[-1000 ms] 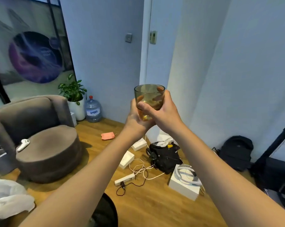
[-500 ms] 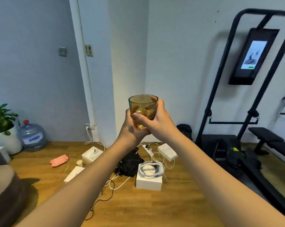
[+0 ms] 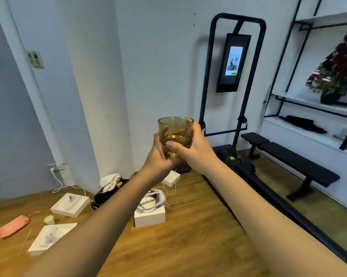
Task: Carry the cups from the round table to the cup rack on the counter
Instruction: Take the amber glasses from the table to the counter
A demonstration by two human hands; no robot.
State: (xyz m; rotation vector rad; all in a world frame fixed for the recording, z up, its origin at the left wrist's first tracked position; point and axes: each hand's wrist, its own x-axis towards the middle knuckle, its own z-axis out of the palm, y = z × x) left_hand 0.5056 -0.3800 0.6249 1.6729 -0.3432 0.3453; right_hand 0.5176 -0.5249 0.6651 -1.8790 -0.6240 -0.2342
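Observation:
An amber see-through glass cup is held upright at chest height in front of me, in the middle of the head view. My left hand wraps its lower left side and base. My right hand wraps its right side, thumb across the front. Both arms are stretched forward. Neither the round table nor the cup rack is in view.
White boxes, cables, a black bag and a pink cloth litter the wooden floor ahead left. A black exercise machine with a screen and a bench stand at right. Wall shelves hold a plant.
The view has swung to the right: armchair, plant and water bottle left the frame, the exercise machine and shelves came in. Both hands keep the same hold on the cup.

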